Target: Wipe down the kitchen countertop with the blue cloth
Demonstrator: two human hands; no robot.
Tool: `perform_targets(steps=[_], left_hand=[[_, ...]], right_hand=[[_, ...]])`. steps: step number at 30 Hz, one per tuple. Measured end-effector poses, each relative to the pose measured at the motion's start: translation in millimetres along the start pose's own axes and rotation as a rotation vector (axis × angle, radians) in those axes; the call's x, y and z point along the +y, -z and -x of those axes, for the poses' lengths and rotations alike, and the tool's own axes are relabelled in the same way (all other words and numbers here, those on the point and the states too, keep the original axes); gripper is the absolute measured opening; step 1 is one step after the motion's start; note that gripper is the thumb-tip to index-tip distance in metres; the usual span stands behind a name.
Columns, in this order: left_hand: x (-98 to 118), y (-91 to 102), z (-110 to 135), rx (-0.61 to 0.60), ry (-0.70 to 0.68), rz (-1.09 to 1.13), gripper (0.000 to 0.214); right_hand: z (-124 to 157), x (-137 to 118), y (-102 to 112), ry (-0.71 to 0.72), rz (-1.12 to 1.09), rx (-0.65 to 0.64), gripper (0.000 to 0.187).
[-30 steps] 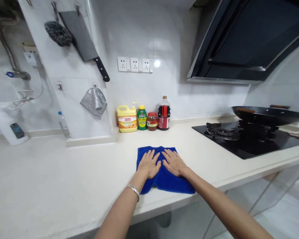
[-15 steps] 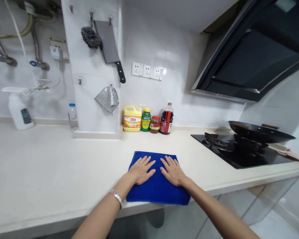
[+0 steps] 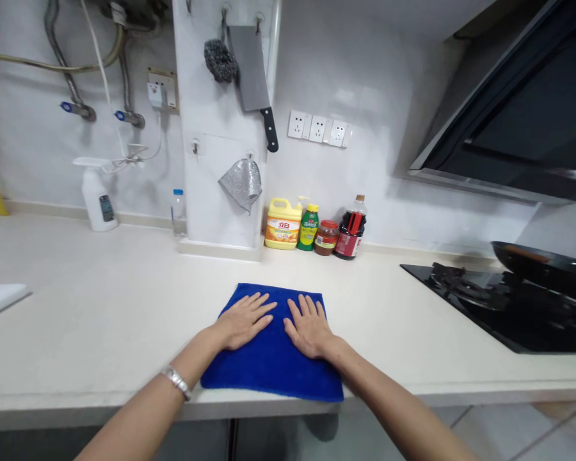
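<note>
A blue cloth (image 3: 269,362) lies spread flat on the white countertop, its near edge reaching the counter's front edge. My left hand (image 3: 247,319) rests palm down on the cloth's left half, fingers stretched toward the upper middle. On the right half my right hand (image 3: 308,326) also presses flat, fingers spread and pointing away from me. Bare blue fabric shows between the two hands. A silver band circles my left wrist.
Behind the cloth stand a yellow detergent jug (image 3: 282,224), a green bottle (image 3: 308,228), a red-lidded jar (image 3: 326,238) and a dark sauce bottle (image 3: 350,229). A cleaver (image 3: 250,70) hangs above. At right is a black gas stove (image 3: 489,320) with a wok (image 3: 547,269).
Both hands and the blue cloth beneath them have slid left along the counter relative to the bottles. The view has turned left, bringing a white slab's edge into sight.
</note>
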State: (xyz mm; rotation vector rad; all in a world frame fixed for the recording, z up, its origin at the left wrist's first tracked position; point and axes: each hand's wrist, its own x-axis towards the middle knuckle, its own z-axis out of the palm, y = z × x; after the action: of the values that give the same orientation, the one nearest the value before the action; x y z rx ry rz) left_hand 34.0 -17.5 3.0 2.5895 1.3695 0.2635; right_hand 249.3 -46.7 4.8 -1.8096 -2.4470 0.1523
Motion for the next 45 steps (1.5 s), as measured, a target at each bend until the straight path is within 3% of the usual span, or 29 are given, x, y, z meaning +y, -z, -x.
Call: perform_targets(steps=[4,7,10,14,16,18,21,25,28,35,45], left_hand=[[-38,10.8,22,0.042,0.049,-0.024,0.055],[-61,18.8,38,0.052,0.063,-0.034,0.054],[-80,29.7,54,0.055,0.090,-0.037,0.053],[-95,48.6,70,0.036,0.137,-0.038,0.055],[-93,55.5,68,0.007,0.171,-0.038,0.056],[-81,56.1,60,-0.007,0.266,-0.051,0.059],[-48,41.1,42,0.030,0.416,-0.107,0.068],[-5,13.1,34,0.056,0.445,-0.161,0.071],[2,10.9,42,0.038,0.430,-0.149,0.070],[-41,37.7,54,-0.011,0.414,-0.125,0.065],[-122,48.5,46,0.043,0.475,-0.150,0.065]], right_hand=[[-22,-33,-3,0.097,-0.039,0.017,0.067],[-29,-34,0,0.246,-0.122,0.015,0.063],[-32,-4,5,0.312,-0.259,0.121,0.060],[-37,48,-1,0.077,-0.372,0.367,0.057],[-40,62,-8,0.013,-0.332,0.403,0.054],[-42,64,-13,0.040,-0.218,0.392,0.050],[-43,58,-15,0.124,-0.060,0.361,0.042],[-42,57,-14,0.136,-0.042,0.347,0.041],[-42,61,-16,0.143,-0.047,0.351,0.041],[-43,60,-24,0.180,0.032,0.400,0.038],[-42,58,-23,0.151,0.061,0.353,0.040]])
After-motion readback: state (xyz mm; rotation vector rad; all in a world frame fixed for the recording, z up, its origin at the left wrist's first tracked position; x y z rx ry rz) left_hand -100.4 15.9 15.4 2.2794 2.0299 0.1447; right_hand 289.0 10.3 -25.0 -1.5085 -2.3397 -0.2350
